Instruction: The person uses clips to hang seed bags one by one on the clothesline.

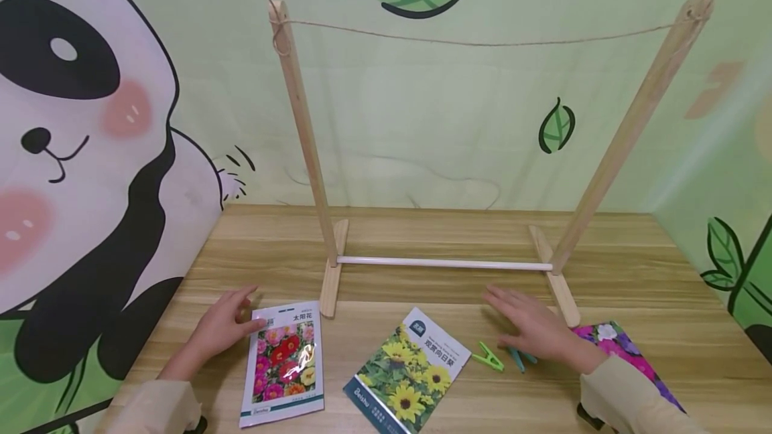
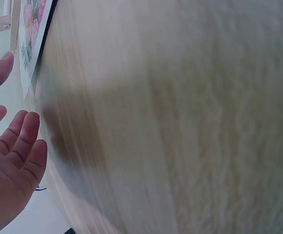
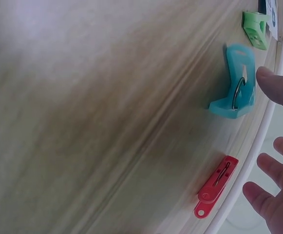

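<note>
My left hand [image 1: 220, 323] is at the upper left corner of a seed packet [image 1: 283, 360] with red and pink flowers, its thumb over the packet's edge. In the left wrist view the fingers [image 2: 27, 129] are loosely bent around nothing; contact with the packet cannot be told. Over the clothespins hovers my right hand [image 1: 537, 327], fingers relaxed and holding nothing. A blue clothespin [image 3: 241, 83] lies close to its thumb. Beside it are a green clothespin [image 1: 488, 357] and a red clothespin [image 3: 216, 187], the red one hidden in the head view. A sunflower seed packet [image 1: 407, 374] lies between both hands.
Behind the packets stands a wooden frame with a left post [image 1: 304, 132], a right post [image 1: 633, 126] and a white crossbar [image 1: 443, 263]. A string [image 1: 476, 43] spans the post tops. A purple-pink flower packet [image 1: 627, 357] lies partly beneath my right forearm.
</note>
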